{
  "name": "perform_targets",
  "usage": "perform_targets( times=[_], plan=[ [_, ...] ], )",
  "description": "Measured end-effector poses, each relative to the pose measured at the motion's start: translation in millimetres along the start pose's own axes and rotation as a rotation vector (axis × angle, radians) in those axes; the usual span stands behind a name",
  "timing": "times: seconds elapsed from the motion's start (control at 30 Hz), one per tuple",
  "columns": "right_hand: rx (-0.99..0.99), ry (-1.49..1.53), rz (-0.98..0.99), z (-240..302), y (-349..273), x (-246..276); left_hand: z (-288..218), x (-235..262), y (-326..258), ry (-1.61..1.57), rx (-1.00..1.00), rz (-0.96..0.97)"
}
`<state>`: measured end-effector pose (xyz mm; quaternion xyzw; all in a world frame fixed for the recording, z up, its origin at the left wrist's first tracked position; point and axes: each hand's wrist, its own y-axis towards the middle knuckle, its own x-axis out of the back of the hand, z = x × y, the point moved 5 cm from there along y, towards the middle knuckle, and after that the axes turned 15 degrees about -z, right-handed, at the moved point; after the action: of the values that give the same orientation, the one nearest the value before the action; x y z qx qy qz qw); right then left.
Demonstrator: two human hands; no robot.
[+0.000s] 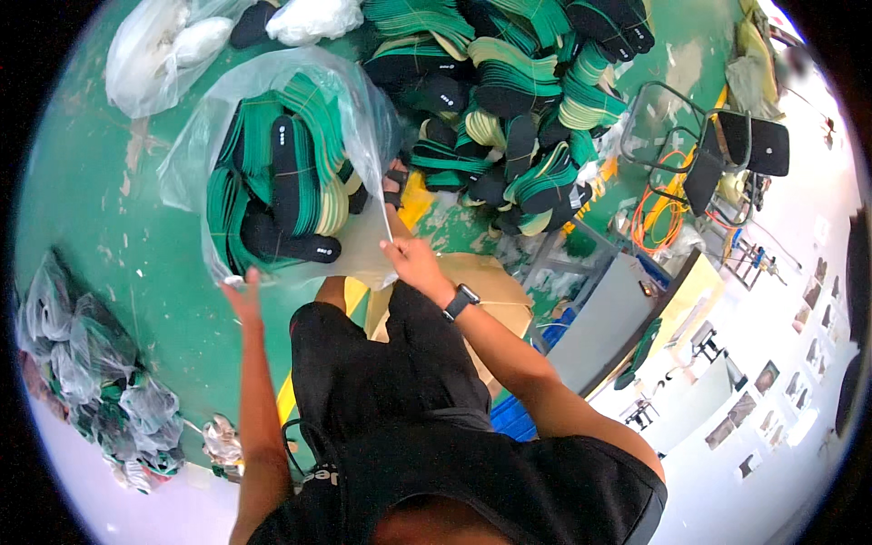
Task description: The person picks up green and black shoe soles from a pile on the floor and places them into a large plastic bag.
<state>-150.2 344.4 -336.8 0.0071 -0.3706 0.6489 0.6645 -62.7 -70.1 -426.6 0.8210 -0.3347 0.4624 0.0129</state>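
Note:
A large clear plastic bag (pixel 368 250) stands in front of me with its mouth spread wide. Inside it lie several bundles of insoles (pixel 289 168), green and cream at the edges with black tops. My left hand (pixel 243 298) pinches the bag's rim at the near left. On the near right, my right hand (pixel 418 271), below a dark wristwatch (pixel 461 302), grips the rim too and pulls it taut. The underside of the bag and the lower bundles are hidden.
A big heap of insole bundles (pixel 518 100) lies on the green floor (pixel 145 236) beyond the bag. Filled plastic bags (pixel 100 350) sit at the left. To the right are a black chair (pixel 718 154), an orange hose (pixel 661 227) and a workbench (pixel 604 313). Cardboard (pixel 486 295) lies by my legs.

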Motion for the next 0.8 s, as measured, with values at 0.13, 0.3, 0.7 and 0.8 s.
perform_targets(
  times=[0.13,0.3,0.7,0.8],
  plan=[
    [0.122,-0.063,0.108,-1,5,12,-18,-52,-94,0.027,0.303,-0.05],
    [0.404,-0.304,0.218,7,45,41,-7,-103,-131,-0.434,0.854,-0.13],
    [0.448,-1.206,0.022,-102,394,231,19,-52,-172,-0.234,0.754,-0.032],
    [0.461,-1.315,0.093,-94,375,206,33,-34,-184,-0.201,0.758,-0.038]
  ],
)
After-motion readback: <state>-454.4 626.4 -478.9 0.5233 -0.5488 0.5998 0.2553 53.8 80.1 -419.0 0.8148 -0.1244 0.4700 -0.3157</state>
